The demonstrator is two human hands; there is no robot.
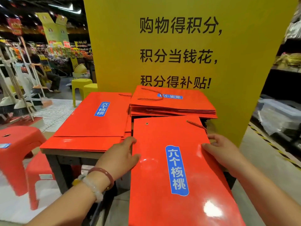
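A flat red paper gift bag [154, 185] with a blue label and a twisted cord handle lies tilted toward me, held by both hands at its side edges. My left hand [121, 154], with bracelets on the wrist, grips the bag's left edge, thumb on top. My right hand [219, 151] grips the right edge near the cord, thumb on the front. More flat red bags lie on the table: a spread layer [91, 124] on the left and a stack [172, 103] at the back.
The small table [71, 152] stands against a tall yellow sign board [179, 46] with black writing. Red plastic stools [17, 149] stand at the left, yellow stools [81, 86] behind. Brooms, store shelves and a seated person fill the far left. Wrapped goods lie at the right.
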